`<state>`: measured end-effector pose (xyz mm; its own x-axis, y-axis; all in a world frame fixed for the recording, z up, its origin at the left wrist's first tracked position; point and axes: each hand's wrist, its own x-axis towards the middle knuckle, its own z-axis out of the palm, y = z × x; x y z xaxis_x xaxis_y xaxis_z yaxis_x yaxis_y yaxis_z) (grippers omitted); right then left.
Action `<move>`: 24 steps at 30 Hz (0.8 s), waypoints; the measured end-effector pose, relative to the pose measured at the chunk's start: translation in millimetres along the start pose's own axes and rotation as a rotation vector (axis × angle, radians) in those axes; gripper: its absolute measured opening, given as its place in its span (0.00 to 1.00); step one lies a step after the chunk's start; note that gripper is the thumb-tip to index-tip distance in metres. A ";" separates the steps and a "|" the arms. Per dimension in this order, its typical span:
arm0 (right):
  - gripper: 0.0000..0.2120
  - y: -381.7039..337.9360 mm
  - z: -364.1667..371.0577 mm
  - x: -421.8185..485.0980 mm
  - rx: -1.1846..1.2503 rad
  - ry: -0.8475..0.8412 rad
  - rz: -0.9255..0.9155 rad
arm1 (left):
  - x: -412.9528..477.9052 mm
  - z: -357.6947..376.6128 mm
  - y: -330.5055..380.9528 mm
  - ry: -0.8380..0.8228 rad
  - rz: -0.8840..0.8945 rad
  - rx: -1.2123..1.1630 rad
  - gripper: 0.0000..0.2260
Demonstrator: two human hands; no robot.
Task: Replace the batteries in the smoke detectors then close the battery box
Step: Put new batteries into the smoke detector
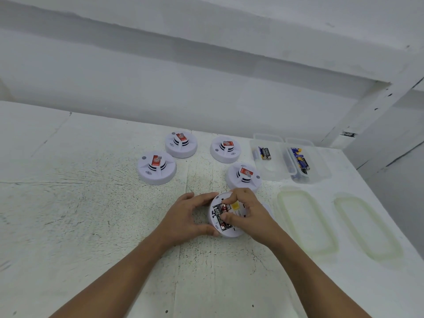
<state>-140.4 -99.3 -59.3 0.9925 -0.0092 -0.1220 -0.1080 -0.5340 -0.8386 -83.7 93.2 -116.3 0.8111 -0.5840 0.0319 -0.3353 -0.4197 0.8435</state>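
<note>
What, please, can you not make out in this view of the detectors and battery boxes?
Head view only.
1. Battery compartment of the upturned smoke detector: partly covered by the right hand; whether it pinches a battery is unclear.
2. White object behind that hand: mostly hidden by it.
3. Labels on the boxed batteries: too small to read.

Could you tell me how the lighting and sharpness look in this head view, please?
Head view: soft, even light, only faint shadows under the left hand and right hand; wide-angle distortion bows the table edge; the battery in the held detector is slightly blurred.
</note>
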 end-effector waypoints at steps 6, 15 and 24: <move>0.13 -1.2 -2.0 -0.7 -0.031 -0.030 -0.008 | -0.2 -0.9 -0.1 0.008 -0.023 0.002 0.40; 0.10 1.4 -0.4 -0.7 0.030 -0.024 -0.015 | 1.6 0.1 -1.2 0.013 -0.002 0.007 0.38; 0.07 -3.4 2.5 2.0 0.057 0.027 0.008 | 1.6 1.1 -2.5 0.002 -0.007 0.018 0.39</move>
<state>-138.3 -95.4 -58.0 0.9927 -0.0364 -0.1146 -0.1179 -0.4844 -0.8669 -82.1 92.6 -119.0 0.8147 -0.5792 0.0268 -0.3376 -0.4362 0.8341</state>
